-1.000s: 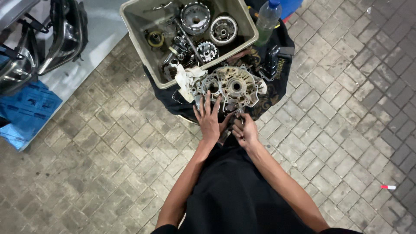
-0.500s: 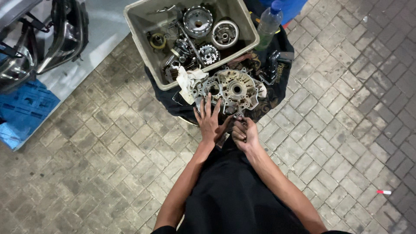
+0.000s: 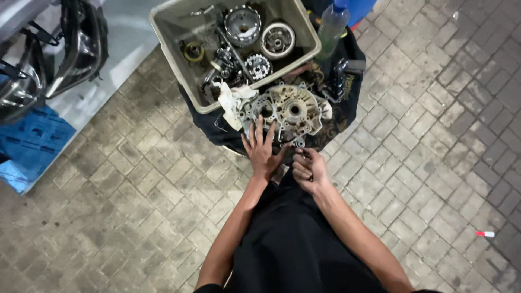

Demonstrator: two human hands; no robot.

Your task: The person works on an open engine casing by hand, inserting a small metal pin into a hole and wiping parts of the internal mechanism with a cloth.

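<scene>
Left hand (image 3: 262,149) flat, fingers spread, pressing near edge of metal engine case (image 3: 286,112), same spot as half a second ago; case on black cloth (image 3: 347,92) just ahead of both hands, unmoved. Right hand (image 3: 308,171) curled round small metal tool (image 3: 302,149) at case's near rim, just right of left hand, grip unchanged. Past the case: beige tub (image 3: 165,32) of gears and round parts, white rag (image 3: 230,100) at its near edge ahead-left of left hand, plastic bottle (image 3: 331,24) ahead-right.
</scene>
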